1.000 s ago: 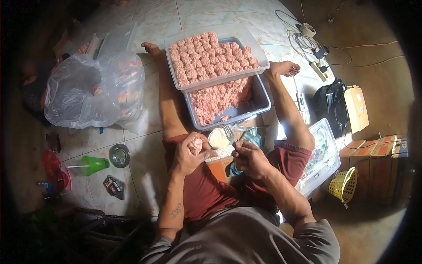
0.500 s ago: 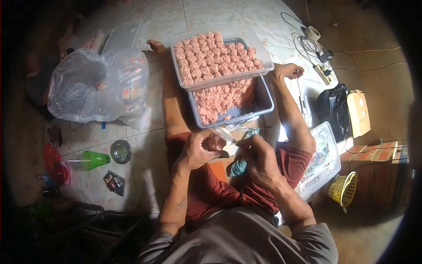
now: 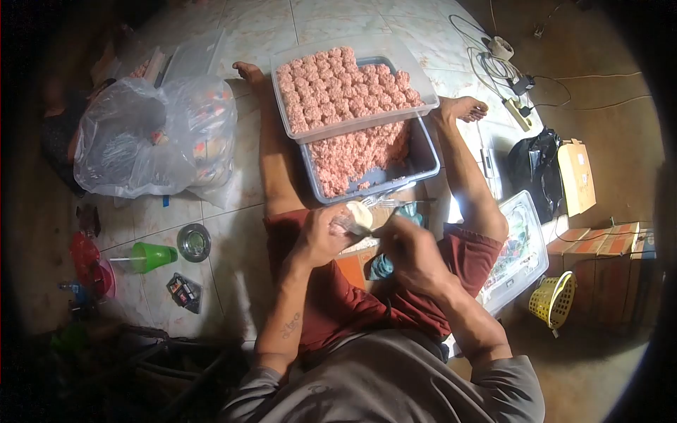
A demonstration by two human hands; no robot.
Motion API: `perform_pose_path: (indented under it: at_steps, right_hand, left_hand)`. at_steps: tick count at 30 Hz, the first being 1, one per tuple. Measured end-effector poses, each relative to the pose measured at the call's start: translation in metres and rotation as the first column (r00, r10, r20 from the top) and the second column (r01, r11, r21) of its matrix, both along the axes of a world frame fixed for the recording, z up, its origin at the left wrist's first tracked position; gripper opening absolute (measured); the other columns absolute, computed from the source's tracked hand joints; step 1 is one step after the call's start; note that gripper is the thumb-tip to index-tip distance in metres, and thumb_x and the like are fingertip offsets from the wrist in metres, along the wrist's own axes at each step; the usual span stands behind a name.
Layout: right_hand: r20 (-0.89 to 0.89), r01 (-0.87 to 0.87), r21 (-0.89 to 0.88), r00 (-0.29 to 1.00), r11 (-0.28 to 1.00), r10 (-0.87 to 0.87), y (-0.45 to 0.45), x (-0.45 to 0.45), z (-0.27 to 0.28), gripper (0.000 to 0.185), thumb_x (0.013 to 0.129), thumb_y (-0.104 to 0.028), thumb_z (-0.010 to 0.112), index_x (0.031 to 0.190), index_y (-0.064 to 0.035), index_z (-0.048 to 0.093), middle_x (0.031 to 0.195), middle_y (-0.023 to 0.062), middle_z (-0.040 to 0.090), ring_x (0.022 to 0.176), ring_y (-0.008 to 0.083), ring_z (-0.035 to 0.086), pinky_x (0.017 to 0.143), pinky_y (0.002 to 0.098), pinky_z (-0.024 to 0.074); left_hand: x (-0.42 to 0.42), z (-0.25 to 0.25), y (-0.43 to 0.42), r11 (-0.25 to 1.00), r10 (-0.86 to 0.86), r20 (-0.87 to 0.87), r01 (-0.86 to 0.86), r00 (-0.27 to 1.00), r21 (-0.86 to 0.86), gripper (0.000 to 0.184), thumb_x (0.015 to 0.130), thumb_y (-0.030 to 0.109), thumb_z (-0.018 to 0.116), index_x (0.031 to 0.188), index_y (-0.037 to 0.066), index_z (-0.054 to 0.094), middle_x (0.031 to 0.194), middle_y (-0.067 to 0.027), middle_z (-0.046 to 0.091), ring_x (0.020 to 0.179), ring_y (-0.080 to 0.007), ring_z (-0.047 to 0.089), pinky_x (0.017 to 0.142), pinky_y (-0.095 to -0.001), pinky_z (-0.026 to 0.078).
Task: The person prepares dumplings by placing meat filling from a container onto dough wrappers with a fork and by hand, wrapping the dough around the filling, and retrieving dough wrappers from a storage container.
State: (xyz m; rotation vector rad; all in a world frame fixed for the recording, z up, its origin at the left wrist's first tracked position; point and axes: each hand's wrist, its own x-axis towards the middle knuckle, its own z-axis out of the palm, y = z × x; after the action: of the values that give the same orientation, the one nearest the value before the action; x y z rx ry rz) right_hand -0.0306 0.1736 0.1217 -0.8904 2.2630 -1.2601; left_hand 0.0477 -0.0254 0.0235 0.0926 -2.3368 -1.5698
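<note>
My left hand (image 3: 321, 236) curls its fingers round a small pale, round piece (image 3: 360, 213), thin like a dough wrapper; what lies inside is mostly hidden. My right hand (image 3: 412, 247) is closed on a thin metal utensil (image 3: 368, 233), whose tip reaches the left hand. Whether it is a spoon or a knife I cannot tell. Beyond both hands stands a grey-blue tub (image 3: 416, 173) of pink minced mixture (image 3: 352, 158). Across its far part rests a clear plastic tray (image 3: 423, 113) with rows of shaped pink lumps (image 3: 331, 92).
To the left are a big clear plastic bag (image 3: 127, 162), a green cup (image 3: 151, 257) and a glass ashtray (image 3: 194, 242). On the right lie a lidded clear box (image 3: 518, 247), a yellow basket (image 3: 551, 302), a black bag (image 3: 532, 173) and a power strip (image 3: 518, 115). A blue-green cloth (image 3: 382, 266) lies between my legs.
My left hand has turned, so the pale round piece now shows at its top. The utensil tip has moved left, against the held piece. The tub and tray stay put.
</note>
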Motion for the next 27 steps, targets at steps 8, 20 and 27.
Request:
perform_pose_path:
  at_steps: [8, 20, 27]
  right_hand:
    - [0.111, 0.16, -0.1, 0.983, 0.982, -0.149, 0.005, -0.002, 0.0, 0.006, 0.096, 0.004, 0.057, 0.101, 0.0021, 0.058, 0.079, 0.0122, 0.061, 0.067, 0.0174, 0.06, 0.063, 0.032, 0.0487]
    - [0.195, 0.114, -0.11, 0.977, 0.987, -0.091, 0.0, 0.008, -0.013, 0.002, 0.094, 0.004, 0.058, 0.095, 0.0022, 0.058, 0.08, 0.0183, 0.06, 0.072, 0.0263, 0.062, 0.066, 0.0389, 0.049]
    - [0.045, 0.177, -0.163, 0.984, 0.971, -0.172, 0.004, 0.008, -0.027, 0.009, 0.092, 0.006, 0.058, 0.1, 0.003, 0.054, 0.078, 0.0158, 0.057, 0.07, 0.0215, 0.058, 0.066, 0.035, 0.0475]
  left_hand:
    - [-0.001, 0.011, -0.001, 0.952, 0.045, 0.139, -0.085, 0.989, 0.295, 0.038, 0.078, 0.028, 0.091, 0.092, 0.003, 0.066, 0.082, -0.0091, 0.07, 0.076, -0.0153, 0.066, 0.072, -0.0326, 0.053]
    - [-0.002, 0.005, -0.002, 0.995, 0.067, 0.069, -0.071, 0.995, 0.068, 0.027, 0.081, 0.013, 0.085, 0.09, 0.003, 0.062, 0.078, -0.0039, 0.065, 0.073, -0.0107, 0.06, 0.069, -0.0283, 0.051]
    - [-0.012, 0.017, 0.004, 0.934, 0.135, -0.107, -0.09, 0.985, 0.345, 0.028, 0.083, 0.017, 0.084, 0.084, 0.003, 0.06, 0.07, -0.0088, 0.059, 0.067, -0.0124, 0.058, 0.064, -0.0314, 0.048]
